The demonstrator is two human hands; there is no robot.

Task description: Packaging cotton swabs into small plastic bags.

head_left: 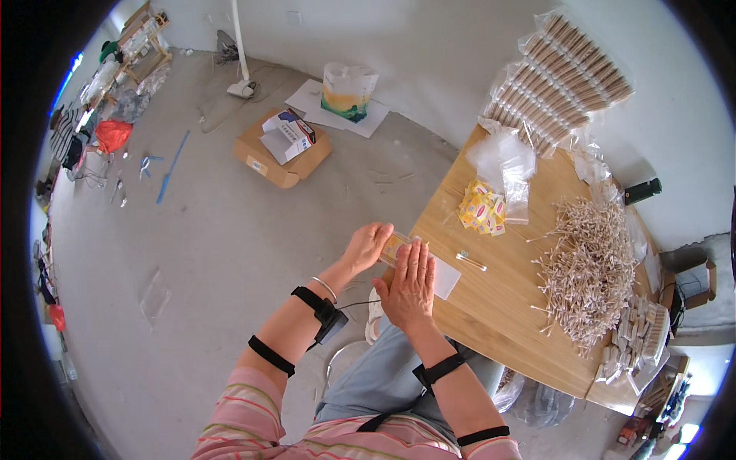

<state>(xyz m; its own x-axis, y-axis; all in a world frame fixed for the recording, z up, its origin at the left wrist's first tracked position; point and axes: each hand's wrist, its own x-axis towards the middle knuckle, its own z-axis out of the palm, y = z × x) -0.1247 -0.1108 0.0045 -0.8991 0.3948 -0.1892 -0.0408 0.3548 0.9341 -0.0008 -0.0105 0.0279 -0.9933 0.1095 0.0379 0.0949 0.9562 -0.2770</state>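
At the table's left edge, my left hand point(368, 247) pinches the end of a small clear plastic bag point(395, 244) with a yellow piece showing in it. My right hand point(410, 290) lies flat over the bag, its fingers stretched out and close together. From under the right hand a pale, flat rectangular piece point(447, 279) sticks out; whether it belongs to the bag I cannot tell. A few loose cotton swabs point(472, 262) lie just right of it. Beyond my hands sits a heap of small yellow and white packets point(481, 208).
A large pile of loose cotton swabs point(586, 268) covers the wooden table's point(491, 307) right side. Clear plastic bags point(506, 165) and bagged swab bundles point(560, 84) are at the far end. On the floor stand a cardboard box point(268, 165) and a white, green and yellow bag point(349, 92).
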